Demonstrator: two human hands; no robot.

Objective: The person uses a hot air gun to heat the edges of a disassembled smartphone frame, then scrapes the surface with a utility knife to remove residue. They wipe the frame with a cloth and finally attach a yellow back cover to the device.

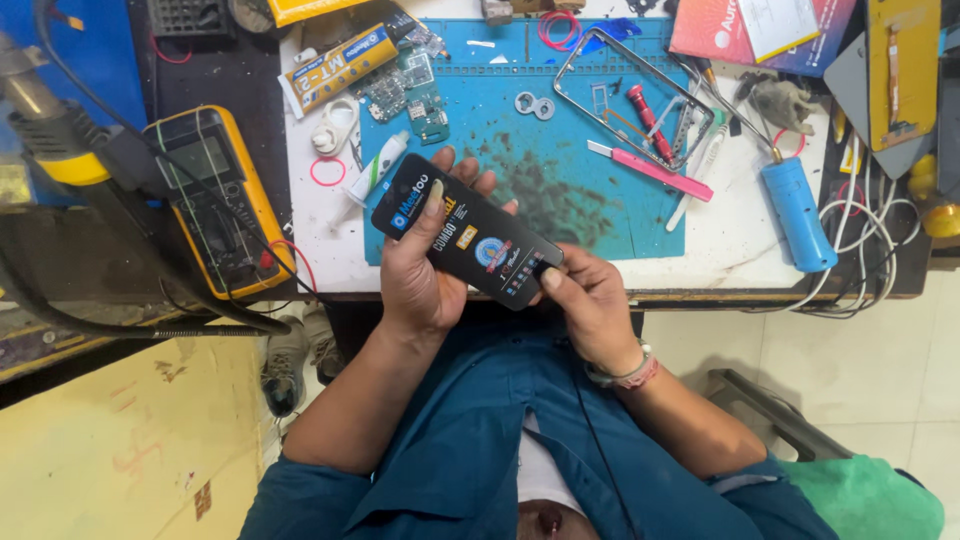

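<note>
Hands share one black pack (468,232), held near edge of surface (735,245): left hand (420,265) cradles it w/ thumb on top, right hand (585,300) pinches its near-right corner. Slip risk: pinch is small, pack could drop to floor.

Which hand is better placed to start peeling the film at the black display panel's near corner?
Probably the right hand: its fingertips already pinch the near corner of the black display panel. The left hand cradles the panel from beneath, thumb along its edge, steadying it.
</note>
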